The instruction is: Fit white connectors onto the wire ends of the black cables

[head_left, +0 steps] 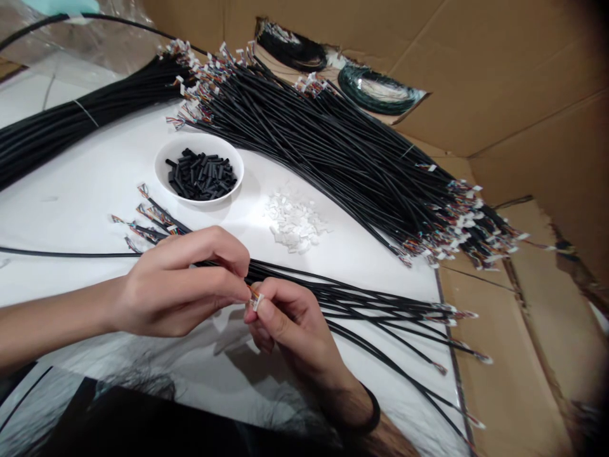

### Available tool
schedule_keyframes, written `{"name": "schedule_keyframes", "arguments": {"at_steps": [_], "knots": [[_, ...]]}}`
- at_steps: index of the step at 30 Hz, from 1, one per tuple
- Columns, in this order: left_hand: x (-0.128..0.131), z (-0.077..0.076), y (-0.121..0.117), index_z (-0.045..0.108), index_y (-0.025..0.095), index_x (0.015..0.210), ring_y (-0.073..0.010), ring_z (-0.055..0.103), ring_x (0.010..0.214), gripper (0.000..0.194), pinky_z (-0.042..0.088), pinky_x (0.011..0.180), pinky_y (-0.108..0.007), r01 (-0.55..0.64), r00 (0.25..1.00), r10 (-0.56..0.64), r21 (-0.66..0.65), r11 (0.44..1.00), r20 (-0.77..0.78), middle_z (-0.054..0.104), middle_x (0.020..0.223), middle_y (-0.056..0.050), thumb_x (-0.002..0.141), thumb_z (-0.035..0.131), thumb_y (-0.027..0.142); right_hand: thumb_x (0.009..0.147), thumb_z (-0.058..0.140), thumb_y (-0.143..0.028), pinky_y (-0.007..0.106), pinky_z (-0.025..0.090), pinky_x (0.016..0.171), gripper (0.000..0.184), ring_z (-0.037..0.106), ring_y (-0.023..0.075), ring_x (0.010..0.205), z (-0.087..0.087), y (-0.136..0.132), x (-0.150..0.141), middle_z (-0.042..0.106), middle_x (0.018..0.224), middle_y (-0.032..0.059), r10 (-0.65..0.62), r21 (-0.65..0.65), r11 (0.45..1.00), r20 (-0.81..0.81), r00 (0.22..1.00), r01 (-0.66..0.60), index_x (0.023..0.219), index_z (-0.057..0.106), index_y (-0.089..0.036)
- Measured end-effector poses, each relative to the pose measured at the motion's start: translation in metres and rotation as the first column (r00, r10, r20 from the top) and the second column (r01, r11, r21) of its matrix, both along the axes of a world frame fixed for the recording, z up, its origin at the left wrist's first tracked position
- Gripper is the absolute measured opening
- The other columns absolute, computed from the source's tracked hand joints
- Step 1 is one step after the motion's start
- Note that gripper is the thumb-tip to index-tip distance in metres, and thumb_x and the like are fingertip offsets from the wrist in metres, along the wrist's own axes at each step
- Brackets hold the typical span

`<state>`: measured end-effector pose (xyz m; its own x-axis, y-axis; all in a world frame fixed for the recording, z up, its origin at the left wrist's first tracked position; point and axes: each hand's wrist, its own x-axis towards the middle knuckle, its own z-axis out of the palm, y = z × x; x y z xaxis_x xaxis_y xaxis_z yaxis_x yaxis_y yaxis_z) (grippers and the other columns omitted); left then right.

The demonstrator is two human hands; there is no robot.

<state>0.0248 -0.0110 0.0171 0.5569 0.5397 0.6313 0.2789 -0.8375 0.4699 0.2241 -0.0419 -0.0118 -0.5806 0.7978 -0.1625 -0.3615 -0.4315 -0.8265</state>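
Between my two hands is a small white connector (257,302) with thin coloured wires (254,291) at its back. My right hand (297,327) pinches the connector between thumb and fingertips. My left hand (183,285) comes in from the left, its fingertips closed at the wires beside the connector; the cable's run behind those fingers is hidden. Under and behind the hands lie several black cables (361,296) with white connectors at their right ends. More cable ends (162,219) with bare coloured wires show beyond my left hand.
A white bowl (164,181) holds short black tube pieces (202,174). Small white pieces (297,219) lie heaped to its right. A large pile of black cables (323,146) and a tied bundle (80,117) lie behind. Cardboard (476,63) borders the white table (399,400).
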Motion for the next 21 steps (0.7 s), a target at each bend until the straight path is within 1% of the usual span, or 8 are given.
{"name": "schedule_keyframes", "arguments": {"at_steps": [4,7,12,15,18,21], "knots": [[-0.0006,-0.0004,0.0013,0.070,0.008,0.089,-0.0115,0.064,0.075,0.004,0.052,0.060,-0.021,0.035,0.999,-0.035,0.010,0.999,0.023,0.062,0.090,-0.009,0.090,0.066,0.009,0.092,0.066,-0.037,0.020,0.032,0.044,0.024,0.040,0.0056,0.047,0.0004,-0.0001,-0.0003,0.048,0.057,-0.0061,-0.004,0.017,1.000,0.018,1.000,0.004,0.080,0.067,-0.016],[-0.0018,-0.0010,0.0016,0.069,0.008,0.089,-0.0120,0.065,0.074,0.002,0.053,0.059,-0.021,0.029,0.999,-0.029,0.010,1.000,0.035,0.062,0.090,-0.009,0.088,0.068,0.008,0.092,0.066,-0.039,0.021,0.032,0.045,0.026,0.039,0.0062,0.047,0.0021,0.0003,0.0001,0.047,0.057,-0.0061,-0.003,0.037,0.999,0.060,0.998,0.001,0.079,0.066,-0.016],[-0.0031,-0.0013,-0.0001,0.068,0.010,0.090,-0.0143,0.067,0.074,0.004,0.055,0.059,-0.022,0.014,1.000,-0.014,-0.004,1.000,0.019,0.064,0.090,-0.010,0.087,0.065,0.008,0.092,0.063,-0.045,0.022,0.030,0.045,0.031,0.040,0.0066,0.047,0.0043,0.0021,0.0015,0.046,0.058,-0.0054,-0.015,0.120,0.993,0.171,0.985,-0.006,0.080,0.066,-0.017],[-0.0025,-0.0010,-0.0012,0.067,0.013,0.091,-0.0146,0.066,0.073,0.008,0.055,0.057,-0.022,0.000,1.000,0.000,0.000,1.000,0.016,0.065,0.089,-0.009,0.086,0.064,0.007,0.092,0.062,-0.046,0.022,0.031,0.044,0.032,0.041,0.0073,0.047,0.0049,0.0033,0.0018,0.046,0.059,-0.0050,-0.023,0.143,0.990,0.208,0.978,-0.007,0.079,0.066,-0.018],[-0.0015,-0.0008,-0.0016,0.066,0.014,0.091,-0.0146,0.065,0.072,0.008,0.055,0.056,-0.023,-0.012,1.000,0.012,0.006,1.000,0.005,0.066,0.088,-0.010,0.087,0.064,0.008,0.093,0.062,-0.045,0.023,0.031,0.045,0.032,0.042,0.0081,0.048,0.0062,0.0037,0.0017,0.048,0.059,-0.0044,-0.041,0.188,0.982,0.230,0.972,-0.003,0.076,0.067,-0.018],[-0.0014,-0.0011,-0.0014,0.066,0.013,0.089,-0.0148,0.066,0.071,0.007,0.054,0.055,-0.023,0.002,1.000,-0.002,0.013,1.000,0.000,0.067,0.087,-0.010,0.088,0.063,0.007,0.093,0.063,-0.041,0.024,0.033,0.048,0.029,0.043,0.0088,0.051,0.0090,0.0037,0.0017,0.049,0.059,-0.0039,-0.078,0.239,0.971,0.251,0.965,0.016,0.075,0.067,-0.018]]}}
